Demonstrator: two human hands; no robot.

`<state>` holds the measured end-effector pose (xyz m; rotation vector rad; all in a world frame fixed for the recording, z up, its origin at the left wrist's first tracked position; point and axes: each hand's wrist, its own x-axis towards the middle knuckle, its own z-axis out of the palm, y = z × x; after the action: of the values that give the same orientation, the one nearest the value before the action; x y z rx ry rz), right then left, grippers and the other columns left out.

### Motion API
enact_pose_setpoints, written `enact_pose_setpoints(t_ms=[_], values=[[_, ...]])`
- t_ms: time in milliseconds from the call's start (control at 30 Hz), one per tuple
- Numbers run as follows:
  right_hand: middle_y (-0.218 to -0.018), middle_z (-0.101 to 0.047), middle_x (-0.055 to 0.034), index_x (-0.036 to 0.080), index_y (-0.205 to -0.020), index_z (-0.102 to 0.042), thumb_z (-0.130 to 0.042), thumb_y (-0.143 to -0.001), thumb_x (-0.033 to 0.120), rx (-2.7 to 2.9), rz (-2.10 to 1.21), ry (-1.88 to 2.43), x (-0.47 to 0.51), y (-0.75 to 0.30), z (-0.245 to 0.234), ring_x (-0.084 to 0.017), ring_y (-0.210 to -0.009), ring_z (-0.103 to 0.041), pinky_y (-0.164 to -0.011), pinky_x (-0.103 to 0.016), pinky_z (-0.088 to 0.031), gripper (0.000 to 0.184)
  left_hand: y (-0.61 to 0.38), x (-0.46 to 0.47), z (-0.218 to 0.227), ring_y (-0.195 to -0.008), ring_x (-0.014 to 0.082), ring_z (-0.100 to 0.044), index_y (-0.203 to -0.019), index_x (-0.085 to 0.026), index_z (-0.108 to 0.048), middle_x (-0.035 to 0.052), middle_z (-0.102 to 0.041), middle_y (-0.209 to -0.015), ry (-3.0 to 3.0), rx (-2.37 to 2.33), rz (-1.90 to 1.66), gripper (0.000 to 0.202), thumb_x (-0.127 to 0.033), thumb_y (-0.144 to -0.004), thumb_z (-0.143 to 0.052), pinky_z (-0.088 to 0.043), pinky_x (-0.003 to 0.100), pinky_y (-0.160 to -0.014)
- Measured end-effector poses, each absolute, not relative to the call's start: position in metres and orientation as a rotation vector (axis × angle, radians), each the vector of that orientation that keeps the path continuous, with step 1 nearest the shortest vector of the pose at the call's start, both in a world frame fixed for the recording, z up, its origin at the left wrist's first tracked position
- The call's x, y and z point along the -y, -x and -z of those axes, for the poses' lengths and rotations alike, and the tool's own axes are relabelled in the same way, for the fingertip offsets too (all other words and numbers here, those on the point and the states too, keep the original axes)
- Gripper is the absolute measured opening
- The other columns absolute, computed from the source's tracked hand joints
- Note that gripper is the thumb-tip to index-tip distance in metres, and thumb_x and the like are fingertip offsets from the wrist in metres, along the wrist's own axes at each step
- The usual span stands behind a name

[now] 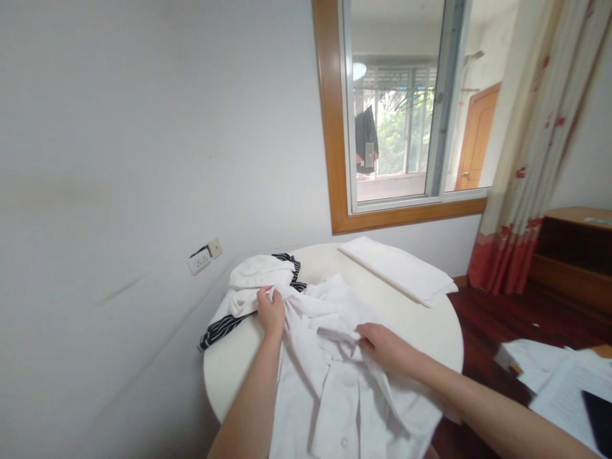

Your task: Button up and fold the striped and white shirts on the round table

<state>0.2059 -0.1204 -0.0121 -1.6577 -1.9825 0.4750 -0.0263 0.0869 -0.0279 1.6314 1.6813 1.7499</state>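
Both our hands grasp a white buttoned garment [340, 389], which lies crumpled across the near part of a round white table [229, 366] and runs out of view toward us. Our left hand [271, 312] pinches a bunched fold between thumb and fingers; our right hand [384, 346], farther right, has its fingers closed on another edge of the cloth. Just beyond our left hand we see a heap of white fabric [261, 271] with black striped cloth [227, 330] beside it. A folded white cloth [396, 268] lies near the table's far right edge, below a wood-framed window [392, 127].
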Motion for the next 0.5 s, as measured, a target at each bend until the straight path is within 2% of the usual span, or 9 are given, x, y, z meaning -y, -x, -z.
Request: enact_pose_setpoints(t_ms=[100,167,233,367,500], values=[[-0.096,-0.067,-0.0091,0.017,-0.097,-0.060,-0.041,-0.088,0.039,1.494,-0.778,1.433,0.122,-0.243,-0.006,-0.020,-0.086,-0.061,-0.077,-0.031,-0.046,0.030,0.026,-0.077,0.019,-0.110,0.0281,-0.049,-0.110,-0.016,-0.057,0.0136,-0.055,-0.110,-1.838,-1.794,-1.793,0.033,-0.016,-0.077,-0.050,-0.037,0.048,-0.098],[-0.098,-0.067,-0.0093,0.019,-0.106,-0.058,-0.041,-0.087,0.050,1.216,-0.910,1.278,0.125,-0.266,-0.022,-0.021,-0.085,-0.063,-0.074,-0.032,-0.049,0.039,0.023,-0.066,0.008,-0.123,0.0315,-0.039,-0.118,-0.018,-0.056,0.0161,-0.045,-0.129,-2.045,-1.771,-1.864,0.045,-0.011,-0.075,-0.051,-0.029,0.053,-0.104],[-0.098,-0.068,-0.0082,0.022,-0.108,-0.058,-0.046,-0.084,0.055,1.120,-0.934,1.192,0.129,-0.285,-0.039,-0.023,-0.086,-0.064,-0.076,-0.034,-0.050,0.043,0.012,-0.052,-0.005,-0.130,0.0319,-0.032,-0.124,-0.021,-0.054,0.0147,-0.036,-0.141,-2.256,-1.602,-1.890,0.049,-0.010,-0.077,-0.050,-0.023,0.054,-0.107],[-0.102,-0.069,-0.0058,0.024,-0.101,-0.064,-0.054,-0.079,0.057,1.306,-0.902,1.229,0.140,-0.301,-0.079,-0.024,-0.096,-0.063,-0.085,-0.037,-0.049,0.042,-0.031,-0.019,-0.034,-0.133,0.0264,-0.032,-0.133,-0.024,-0.046,0.0108,-0.036,-0.144,-2.678,-0.965,-1.609,0.049,-0.025,-0.085,-0.050,-0.022,0.047,-0.111],[-0.100,-0.069,-0.0055,0.023,-0.103,-0.065,-0.057,-0.077,0.057,1.377,-0.904,1.271,0.156,-0.300,-0.116,-0.025,-0.094,-0.064,-0.081,-0.035,-0.051,0.043,-0.074,0.011,-0.060,-0.132,0.0269,-0.035,-0.142,-0.023,-0.032,0.0103,-0.039,-0.144,-2.903,-0.411,-1.013,0.078,-0.044,-0.074,-0.065,-0.019,0.046,-0.114]])
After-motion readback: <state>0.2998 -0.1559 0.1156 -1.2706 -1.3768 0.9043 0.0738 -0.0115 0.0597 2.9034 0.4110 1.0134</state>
